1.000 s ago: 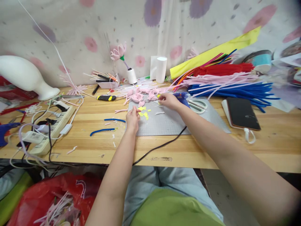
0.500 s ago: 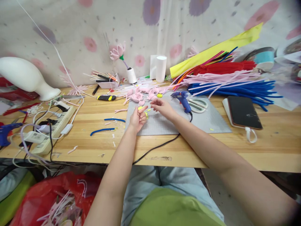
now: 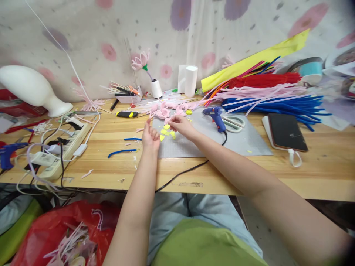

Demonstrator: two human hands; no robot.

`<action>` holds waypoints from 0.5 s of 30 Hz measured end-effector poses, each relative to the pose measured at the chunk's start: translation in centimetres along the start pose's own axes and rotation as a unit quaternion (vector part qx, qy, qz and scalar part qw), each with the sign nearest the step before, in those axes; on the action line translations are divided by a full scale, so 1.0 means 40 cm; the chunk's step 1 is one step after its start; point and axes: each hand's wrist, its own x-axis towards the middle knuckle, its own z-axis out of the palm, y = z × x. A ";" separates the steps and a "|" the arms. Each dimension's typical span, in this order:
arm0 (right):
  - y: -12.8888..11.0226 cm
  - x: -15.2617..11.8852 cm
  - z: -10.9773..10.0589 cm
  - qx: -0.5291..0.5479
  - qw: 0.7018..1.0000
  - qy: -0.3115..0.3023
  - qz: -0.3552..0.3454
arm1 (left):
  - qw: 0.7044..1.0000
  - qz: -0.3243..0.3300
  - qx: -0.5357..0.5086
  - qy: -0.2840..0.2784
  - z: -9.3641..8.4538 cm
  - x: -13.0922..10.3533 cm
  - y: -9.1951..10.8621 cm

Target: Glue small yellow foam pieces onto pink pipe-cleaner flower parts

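Several small yellow scraps [image 3: 165,132] lie on the grey cutting mat [image 3: 191,147] between my hands. My right hand [image 3: 181,126] is over the mat with thumb and fingertips pinched at a yellow piece [image 3: 166,126]. At the mat's left edge is my left hand [image 3: 151,136], turned upright, one finger pointing up and the others loosely curled; I see nothing in it. Pink fuzzy petal shapes [image 3: 161,112] lie just beyond my hands. To the right, a blue glue gun [image 3: 216,117] rests on the mat beside pale-handled scissors [image 3: 234,123].
Blue fuzzy stems [image 3: 122,152] and a utility knife [image 3: 127,114] lie left. A power strip [image 3: 65,151] with tangled cables is farther left. Bundles of blue stems [image 3: 271,107] and a black device [image 3: 288,131] are right. A black cord [image 3: 180,173] crosses the table's front.
My left hand has moved left and turned from palm-up to upright, uncovering yellow scraps on the mat. My right hand has shifted left and slightly down, closing at a yellow piece.
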 end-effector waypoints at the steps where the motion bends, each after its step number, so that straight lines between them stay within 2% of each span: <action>1: -0.003 0.001 0.006 0.003 1.000 -0.006 -0.005 | 0.999 0.018 -0.025 0.027 -0.010 0.008 0.011; 3: -0.006 0.002 0.019 0.010 1.000 -0.014 -0.014 | 0.997 0.027 -0.054 0.038 -0.023 0.014 0.025; 5: 0.000 0.002 0.030 0.018 0.999 -0.016 -0.022 | 0.999 -0.007 -0.043 0.002 -0.023 0.008 0.023; 8: 0.016 0.004 0.034 0.030 0.998 -0.010 -0.053 | 0.996 -0.067 0.040 -0.047 -0.003 -0.017 -0.002; 13: 0.023 -0.003 0.000 -0.023 0.991 0.060 -0.119 | 0.983 -0.082 0.141 -0.087 0.021 -0.038 -0.038; 15: 0.016 -0.013 -0.015 -0.055 0.987 0.052 -0.144 | 0.979 -0.085 0.159 -0.096 0.020 -0.037 -0.040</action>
